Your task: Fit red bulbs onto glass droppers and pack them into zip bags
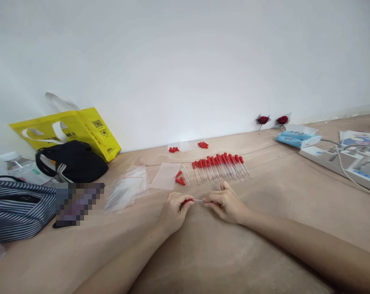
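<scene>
My left hand [176, 209] pinches a red rubber bulb [187, 201] between thumb and fingers. A clear dropper tube [198, 201] runs from that bulb to my right hand [226, 203], whose fingers are closed on its other end. Whether the tube is seated inside the bulb is hidden by my fingers. Beyond my hands lies a row of droppers with red bulbs [218, 161], their tubes pointing toward me. Just left of the row are a few loose red bulbs [180, 179] and some bare tubes [186, 175].
Clear plastic bags [129, 185] are piled at left, beside a flat bag [165, 175]. More bagged red bulbs [203, 145] lie near the wall. A yellow bag [77, 130], black pouch [80, 163] and striped bag [19, 208] stand left. A power strip [346, 163] and blue tissue pack [296, 139] sit right.
</scene>
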Available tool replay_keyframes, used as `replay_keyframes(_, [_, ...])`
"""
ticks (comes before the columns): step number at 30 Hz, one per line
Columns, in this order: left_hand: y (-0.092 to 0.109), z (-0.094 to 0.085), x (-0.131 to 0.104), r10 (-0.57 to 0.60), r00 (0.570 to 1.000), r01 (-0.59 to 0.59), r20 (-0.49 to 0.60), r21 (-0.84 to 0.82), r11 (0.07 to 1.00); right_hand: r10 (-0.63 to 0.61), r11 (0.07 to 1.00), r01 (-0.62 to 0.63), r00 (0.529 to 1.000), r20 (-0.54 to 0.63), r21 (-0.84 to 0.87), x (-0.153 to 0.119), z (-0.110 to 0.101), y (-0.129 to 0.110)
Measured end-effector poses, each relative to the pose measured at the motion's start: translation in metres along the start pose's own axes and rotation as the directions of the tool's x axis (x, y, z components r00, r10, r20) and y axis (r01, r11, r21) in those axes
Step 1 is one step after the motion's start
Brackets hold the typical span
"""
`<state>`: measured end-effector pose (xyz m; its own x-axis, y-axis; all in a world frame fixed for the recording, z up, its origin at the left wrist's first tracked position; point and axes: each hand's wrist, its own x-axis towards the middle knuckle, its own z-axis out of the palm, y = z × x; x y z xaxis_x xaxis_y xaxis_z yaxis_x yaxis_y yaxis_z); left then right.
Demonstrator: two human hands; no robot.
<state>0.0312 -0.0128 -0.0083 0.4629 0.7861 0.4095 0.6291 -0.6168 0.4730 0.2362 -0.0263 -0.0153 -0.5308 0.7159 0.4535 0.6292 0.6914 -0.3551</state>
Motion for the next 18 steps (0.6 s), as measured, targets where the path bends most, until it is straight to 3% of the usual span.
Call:
replay_keyframes(7, [0.0004,0.0021,-0.0014,0.165,0.984,-0.169,0.07,0.054,0.984,-0.069,0.996,0.066,0.996,-0.051,-0.057,0.0012,-0.0005,0.0047])
replay_keyframes(18, [0.0047,-0.0008,-0.0038,0.135,0.984,-0.147,0.117,0.096,0.984,-0.05,0.999,0.05,0.999,-0.022,0.006,0.0033,0.0066,-0.0032])
